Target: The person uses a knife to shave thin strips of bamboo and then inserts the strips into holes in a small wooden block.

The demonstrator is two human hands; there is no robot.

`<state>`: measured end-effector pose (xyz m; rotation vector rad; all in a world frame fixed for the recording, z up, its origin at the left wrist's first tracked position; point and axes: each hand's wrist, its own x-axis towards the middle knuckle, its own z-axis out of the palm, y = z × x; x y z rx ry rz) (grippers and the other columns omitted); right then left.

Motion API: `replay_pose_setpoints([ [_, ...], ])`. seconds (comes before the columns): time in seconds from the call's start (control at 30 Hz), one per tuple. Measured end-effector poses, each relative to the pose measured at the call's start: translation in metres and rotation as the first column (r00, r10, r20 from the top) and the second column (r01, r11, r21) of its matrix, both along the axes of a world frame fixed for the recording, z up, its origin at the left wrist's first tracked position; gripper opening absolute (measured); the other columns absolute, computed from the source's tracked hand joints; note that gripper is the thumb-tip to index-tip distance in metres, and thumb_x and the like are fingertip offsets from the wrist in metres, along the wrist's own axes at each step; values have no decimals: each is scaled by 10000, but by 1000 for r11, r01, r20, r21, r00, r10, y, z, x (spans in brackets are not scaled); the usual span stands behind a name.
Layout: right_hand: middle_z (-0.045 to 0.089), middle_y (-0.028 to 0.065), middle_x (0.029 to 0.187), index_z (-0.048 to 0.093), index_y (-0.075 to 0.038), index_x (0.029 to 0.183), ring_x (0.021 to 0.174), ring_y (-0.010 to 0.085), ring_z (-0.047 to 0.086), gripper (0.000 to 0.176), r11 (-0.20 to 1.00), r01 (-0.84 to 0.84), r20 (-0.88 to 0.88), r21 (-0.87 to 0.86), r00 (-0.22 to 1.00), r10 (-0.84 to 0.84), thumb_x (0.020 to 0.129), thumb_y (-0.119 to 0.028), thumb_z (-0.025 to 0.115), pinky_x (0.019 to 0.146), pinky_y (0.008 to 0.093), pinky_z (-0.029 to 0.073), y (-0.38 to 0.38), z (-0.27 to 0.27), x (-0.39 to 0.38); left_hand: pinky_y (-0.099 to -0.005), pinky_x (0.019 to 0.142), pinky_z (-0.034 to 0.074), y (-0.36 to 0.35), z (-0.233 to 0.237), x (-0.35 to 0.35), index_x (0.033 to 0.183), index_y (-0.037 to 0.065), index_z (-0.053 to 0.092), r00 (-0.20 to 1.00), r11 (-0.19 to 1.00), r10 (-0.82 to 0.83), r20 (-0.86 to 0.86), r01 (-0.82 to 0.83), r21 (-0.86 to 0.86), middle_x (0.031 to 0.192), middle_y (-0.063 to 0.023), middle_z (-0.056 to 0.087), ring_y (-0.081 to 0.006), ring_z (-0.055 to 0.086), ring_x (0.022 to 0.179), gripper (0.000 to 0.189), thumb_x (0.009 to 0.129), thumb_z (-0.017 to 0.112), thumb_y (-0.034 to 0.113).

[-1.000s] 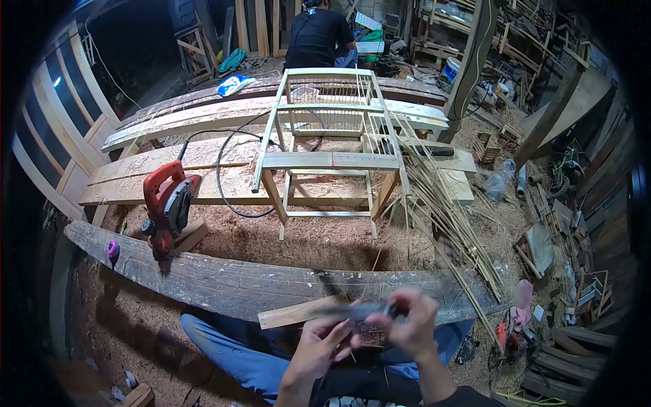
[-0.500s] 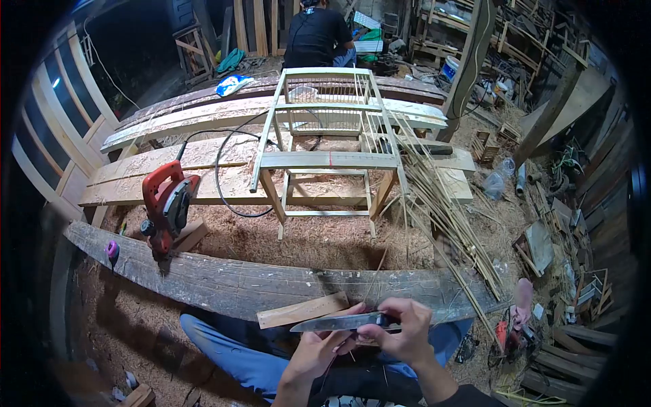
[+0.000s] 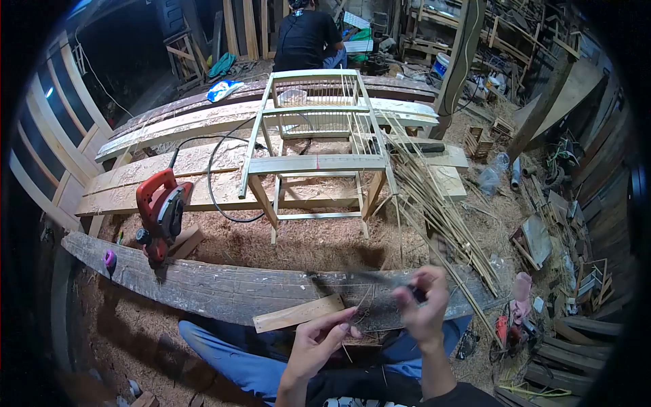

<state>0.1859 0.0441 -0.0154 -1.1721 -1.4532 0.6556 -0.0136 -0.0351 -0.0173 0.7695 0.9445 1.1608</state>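
My right hand (image 3: pixel 424 312) is closed around the handle of a knife (image 3: pixel 371 276). Motion smears its dark blade, which points left above the worn plank (image 3: pixel 217 288). Lower and to the left, my left hand (image 3: pixel 320 344) pinches a thin bamboo strip (image 3: pixel 348 354) between thumb and fingers. A short flat piece of wood (image 3: pixel 293 315) lies on the plank's near edge, just beyond my left hand. Past the plank stands a wooden frame (image 3: pixel 315 163) with rows of thin sticks set in its far part.
A red power planer (image 3: pixel 157 210) rests on the plank at left, near a purple roll (image 3: pixel 110 258). Many bamboo strips (image 3: pixel 441 210) lean across the right side. Long boards (image 3: pixel 135 180) lie behind. Farther back sits a person in black (image 3: pixel 308 41). Wood shavings cover the floor.
The knife has lifted away from my left hand, up and to the right, with its blade now swinging above the plank. My left hand has shifted slightly left. The view has turned a little.
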Motion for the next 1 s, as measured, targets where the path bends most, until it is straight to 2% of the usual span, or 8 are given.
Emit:
replay_pose_setpoints([
  [0.07, 617, 39, 703, 607, -70, 1020, 613, 161, 632, 551, 978, -199, 200, 65, 963, 182, 734, -445, 892, 562, 292, 517, -12, -10, -4, -163, 632, 431, 0, -3, 1, 1374, -6, 592, 1000, 1000, -15, -14, 15, -13, 977, -44, 702, -12, 525, 732, 356, 1027, 559, 69],
  [0.23, 635, 51, 768, 624, -76, 1032, 632, 172, 639, 532, 999, 42, 21, -19, 999, -41, 722, -405, 903, 564, 297, 515, 9, -16, 0, -260, 924, 501, 1, 6, 5, 1328, -48, 606, 993, 998, 17, -121, -9, 67, 1065, -96, 702, -114, 625, 1014, 319, 1037, 529, 56],
  [0.37, 626, 60, 769, 626, -76, 1046, 621, 178, 621, 487, 997, -56, 163, 50, 986, 47, 754, -362, 891, 562, 311, 498, -5, -1, -9, -260, 929, 509, 3, 9, 10, 1293, -57, 620, 991, 998, 62, -121, -60, 19, 1094, -107, 719, -118, 642, 1000, 294, 1026, 549, 43],
  [0.43, 620, 63, 753, 622, -69, 1045, 633, 185, 629, 466, 991, -131, 331, -8, 935, 126, 781, -357, 875, 584, 312, 508, -7, 0, -6, -261, 894, 531, 3, 2, 13, 1276, -62, 624, 928, 988, 135, -348, -100, 117, 1093, -109, 734, -120, 662, 978, 286, 1012, 575, 34],
  [0.57, 643, 84, 768, 622, -66, 1060, 679, 185, 676, 487, 986, 144, 51, -86, 989, -140, 804, -416, 845, 603, 302, 516, 9, -1, 3, -255, 806, 550, 0, 8, 14, 1245, -33, 655, 914, 982, 187, -361, -159, 105, 1052, -90, 746, -97, 667, 908, 277, 974, 619, 9],
  [0.7, 643, 90, 718, 616, -46, 1073, 688, 189, 688, 490, 975, -207, 393, 80, 906, 160, 846, -438, 803, 606, 299, 517, -12, -1, -9, -274, 714, 539, 1, 18, 18, 1137, 49, 737, 723, 945, 321, -611, -205, 254, 909, -85, 720, -119, 653, 780, 287, 871, 682, -45],
  [0.9, 675, 68, 723, 632, -97, 1062, 644, 206, 688, 457, 972, 169, 65, -166, 985, -160, 821, -433, 829, 586, 324, 518, 5, 5, -2, -293, 688, 527, 2, 18, 17, 1076, 81, 767, 516, 864, 499, -696, -242, 441, 821, -81, 685, -182, 648, 728, 343, 780, 733, -90],
  [1.0, 686, 56, 735, 611, -66, 1082, 688, 178, 699, 393, 988, -149, 411, 31, 903, 123, 879, -348, 794, 594, 336, 519, -12, -1, -13, -305, 693, 531, 8, 10, 19, 1065, 72, 767, 523, 827, 548, -653, -225, 515, 820, -90, 701, -182, 658, 722, 324, 783, 736, -84],
])
